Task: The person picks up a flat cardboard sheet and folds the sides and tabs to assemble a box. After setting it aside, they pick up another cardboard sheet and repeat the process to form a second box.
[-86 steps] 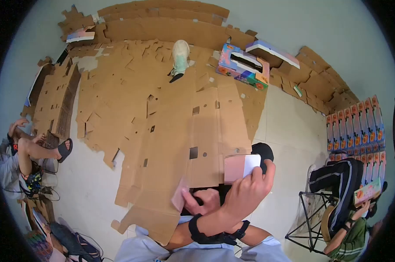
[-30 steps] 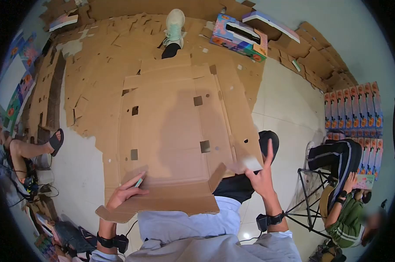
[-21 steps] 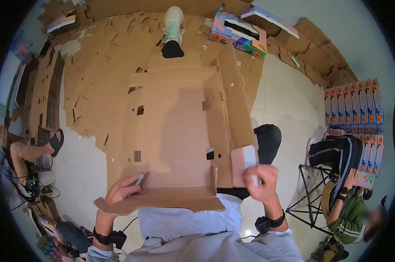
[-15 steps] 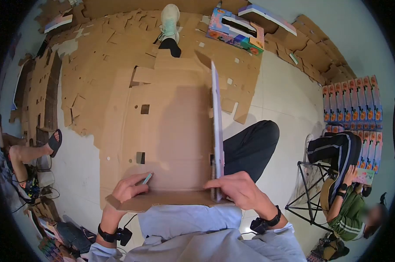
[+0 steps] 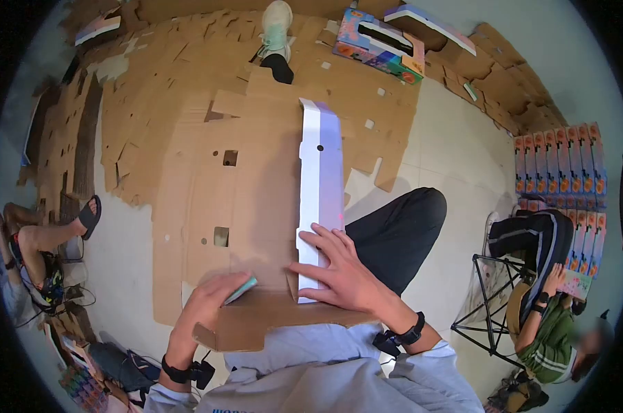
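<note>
A large brown cardboard sheet point(image 5: 256, 199), with square cut-outs, lies over my lap in the head view. Its right side is folded up into a panel with a white and lilac printed outer face point(image 5: 322, 172). My right hand point(image 5: 335, 268) rests on this panel near its lower end, fingers spread. At the lower left of the sheet, my left hand point(image 5: 215, 299) is closed around a slim pale-green object point(image 5: 241, 290) whose kind I cannot tell. The near flap point(image 5: 284, 323) of the sheet stands bent up between my wrists.
Flattened cardboard point(image 5: 139, 151) covers the floor ahead. A printed carton point(image 5: 379, 47) stands at the back. On the right a person point(image 5: 549, 344) sits by stacked printed boxes point(image 5: 559, 162) and a black-framed stool point(image 5: 487, 299). Another person's leg point(image 5: 53, 237) shows at left.
The right panel has folded inward to the left, and its printed face now shows. My right hand has moved from its edge onto that face. My left hand has shifted slightly right.
</note>
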Available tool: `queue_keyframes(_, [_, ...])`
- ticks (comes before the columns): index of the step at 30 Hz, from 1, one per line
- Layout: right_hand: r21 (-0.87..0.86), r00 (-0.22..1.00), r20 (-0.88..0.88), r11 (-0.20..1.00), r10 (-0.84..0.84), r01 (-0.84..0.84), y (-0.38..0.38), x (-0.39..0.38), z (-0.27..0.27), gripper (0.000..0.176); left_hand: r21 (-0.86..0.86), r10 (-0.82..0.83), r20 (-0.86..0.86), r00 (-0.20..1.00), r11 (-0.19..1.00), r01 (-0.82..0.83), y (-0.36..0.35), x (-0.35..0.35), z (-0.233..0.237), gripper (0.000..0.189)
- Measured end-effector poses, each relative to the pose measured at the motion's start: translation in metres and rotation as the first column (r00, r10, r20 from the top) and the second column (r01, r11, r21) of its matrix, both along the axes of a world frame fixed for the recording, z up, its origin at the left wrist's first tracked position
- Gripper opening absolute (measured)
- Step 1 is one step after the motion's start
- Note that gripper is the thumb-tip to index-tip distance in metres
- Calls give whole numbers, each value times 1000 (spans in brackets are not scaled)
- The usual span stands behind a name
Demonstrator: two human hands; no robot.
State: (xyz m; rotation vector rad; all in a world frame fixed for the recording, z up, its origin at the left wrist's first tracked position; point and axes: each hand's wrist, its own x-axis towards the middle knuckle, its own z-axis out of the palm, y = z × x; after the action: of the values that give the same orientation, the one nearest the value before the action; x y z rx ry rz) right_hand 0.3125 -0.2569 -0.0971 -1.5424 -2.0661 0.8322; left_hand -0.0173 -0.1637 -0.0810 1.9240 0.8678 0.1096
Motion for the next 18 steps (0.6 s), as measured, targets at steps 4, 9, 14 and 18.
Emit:
queue_keyframes(4, [53,992,125,999,-11,4,-3,-7,-14,64,309,76,-250,965,951,5,13,-59,-14,60])
queue_keyframes(9, [-129,822,-54,820,-567,558,-22,-20,-25,127,392,454,-568,687,883,-259,29,-221,-64,63])
queue_keyframes(14, [-533,598,-406,711,-691,459,-36,-13,-55,131,-242,467,-196,862,829,-504,1,-282,-80,59])
queue_keyframes(18, [-528,671,-353,731,-652,432,-36,-13,-44,118,-134,750,-226,622,608,-782,-3,-225,-75,67])
